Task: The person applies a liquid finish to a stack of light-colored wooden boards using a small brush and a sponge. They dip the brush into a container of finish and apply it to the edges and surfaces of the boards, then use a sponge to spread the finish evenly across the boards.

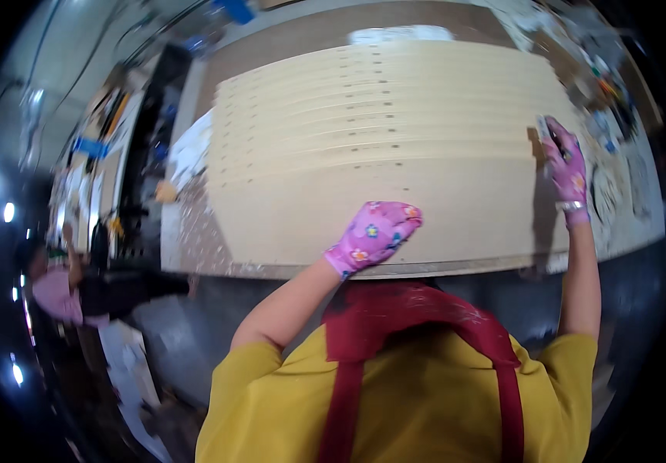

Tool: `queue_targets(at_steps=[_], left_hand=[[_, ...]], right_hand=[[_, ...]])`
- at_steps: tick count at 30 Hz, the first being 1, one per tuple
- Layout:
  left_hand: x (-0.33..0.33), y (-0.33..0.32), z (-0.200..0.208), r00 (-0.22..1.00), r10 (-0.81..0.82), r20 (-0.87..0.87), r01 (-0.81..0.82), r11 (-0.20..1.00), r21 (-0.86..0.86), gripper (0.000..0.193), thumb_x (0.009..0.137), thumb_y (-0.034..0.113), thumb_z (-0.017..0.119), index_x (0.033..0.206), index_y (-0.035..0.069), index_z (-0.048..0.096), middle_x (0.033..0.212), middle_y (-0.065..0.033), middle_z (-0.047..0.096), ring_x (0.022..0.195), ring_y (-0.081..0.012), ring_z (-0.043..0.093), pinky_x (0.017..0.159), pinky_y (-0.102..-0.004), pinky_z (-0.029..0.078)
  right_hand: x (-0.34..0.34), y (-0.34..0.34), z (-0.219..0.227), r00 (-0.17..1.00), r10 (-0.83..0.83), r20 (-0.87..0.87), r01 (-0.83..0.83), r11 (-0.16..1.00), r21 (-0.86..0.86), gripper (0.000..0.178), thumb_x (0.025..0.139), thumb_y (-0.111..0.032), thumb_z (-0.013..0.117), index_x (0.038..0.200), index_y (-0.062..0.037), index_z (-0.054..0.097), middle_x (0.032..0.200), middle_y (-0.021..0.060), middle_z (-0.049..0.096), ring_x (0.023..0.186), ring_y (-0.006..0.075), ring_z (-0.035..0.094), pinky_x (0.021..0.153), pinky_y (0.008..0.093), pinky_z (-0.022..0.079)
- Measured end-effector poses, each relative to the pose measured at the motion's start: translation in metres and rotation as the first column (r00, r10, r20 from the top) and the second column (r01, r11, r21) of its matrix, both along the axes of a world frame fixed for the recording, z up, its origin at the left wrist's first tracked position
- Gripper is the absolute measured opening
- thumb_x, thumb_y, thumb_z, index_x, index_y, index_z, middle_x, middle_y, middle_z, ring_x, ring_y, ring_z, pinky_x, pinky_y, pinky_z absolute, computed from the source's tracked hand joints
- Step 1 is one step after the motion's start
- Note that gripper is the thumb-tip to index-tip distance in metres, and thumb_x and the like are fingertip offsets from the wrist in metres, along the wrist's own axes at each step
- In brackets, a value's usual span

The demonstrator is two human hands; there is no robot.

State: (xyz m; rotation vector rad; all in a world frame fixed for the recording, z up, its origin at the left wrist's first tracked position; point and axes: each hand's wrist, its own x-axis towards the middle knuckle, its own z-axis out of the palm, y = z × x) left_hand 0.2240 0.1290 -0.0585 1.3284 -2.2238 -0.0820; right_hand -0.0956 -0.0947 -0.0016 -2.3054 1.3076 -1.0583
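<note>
Long pale wooden boards (310, 208) lie overlapped in stepped rows across the table, small dark marks dotted along them. My left hand (375, 235), in a pink flowered glove, rests over the nearest board close to the table's front edge. Its fingers are curled closed; whatever may be inside them is hidden. Out at the boards' right end is my right hand (568, 166), gloved alike. It is closed on a small pale, flat-sided object (542, 129), held upright beside the board ends; its kind is unclear.
The worktable (194, 231) has pale flecks on its left part. Cords and small tools (618, 108) clutter the right side. White sheets (402, 34) lie beyond the boards. At the far left a person in a pink top (59, 293) is near shelving.
</note>
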Motion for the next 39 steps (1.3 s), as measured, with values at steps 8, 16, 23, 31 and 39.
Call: queue_targets(at_steps=[8,16,23,31,39], left_hand=[[0.047,0.074,0.031,0.921,0.331,-0.206,-0.335,0.942,0.017,0.026,0.083,0.014,0.064,0.108,0.010,0.064,0.103,-0.0092,0.067,0.096,-0.0285,0.064,0.084,-0.0412,0.050],[0.290,0.221,0.048,0.211,0.889,-0.407,-0.930,0.310,0.196,0.025,0.092,0.024,0.061,0.106,0.004,0.065,0.096,-0.0146,0.067,0.088,-0.0282,0.065,0.079,-0.0363,0.050],[0.451,0.256,0.059,0.170,0.957,-0.237,-0.955,0.220,0.200,0.036,0.094,0.029,0.058,0.121,0.005,0.061,0.107,-0.0135,0.068,0.097,-0.0248,0.066,0.087,-0.0329,0.049],[0.529,0.214,0.055,0.168,0.966,0.199,-0.917,0.079,0.391,0.057,0.086,0.060,0.057,0.103,0.006,0.065,0.102,-0.0188,0.068,0.099,-0.0356,0.064,0.087,-0.0426,0.048],[0.546,0.214,0.033,0.346,0.860,0.375,-0.937,0.293,0.191,0.032,0.088,0.039,0.057,0.099,0.011,0.067,0.089,-0.0134,0.068,0.085,-0.0335,0.065,0.075,-0.0437,0.052]], right_hand=[[0.181,0.107,0.005,0.710,0.171,0.683,-0.689,0.366,0.626,0.069,0.092,-0.043,0.059,0.142,-0.0003,0.039,0.110,0.0058,0.063,0.082,0.0121,0.064,0.063,0.0229,0.049],[0.335,0.183,0.007,0.593,-0.025,0.805,-0.783,-0.250,0.570,0.046,0.098,-0.028,0.049,0.138,-0.0066,0.042,0.116,0.0162,0.061,0.081,0.0243,0.068,0.061,0.0313,0.057],[0.510,0.281,-0.016,0.599,-0.125,0.791,-0.694,-0.573,0.436,0.027,0.098,-0.020,0.051,0.122,-0.0064,0.049,0.099,0.0136,0.067,0.080,0.0231,0.070,0.062,0.0323,0.060],[0.610,0.299,-0.026,0.722,-0.150,0.675,-0.638,-0.523,0.566,0.025,0.099,-0.025,0.049,0.116,-0.0077,0.052,0.090,0.0145,0.064,0.064,0.0211,0.063,0.051,0.0306,0.056],[0.650,0.300,-0.047,0.647,-0.039,0.762,-0.666,-0.516,0.539,0.030,0.099,-0.028,0.049,0.115,-0.0039,0.053,0.083,0.0118,0.062,0.059,0.0181,0.058,0.043,0.0272,0.044]])
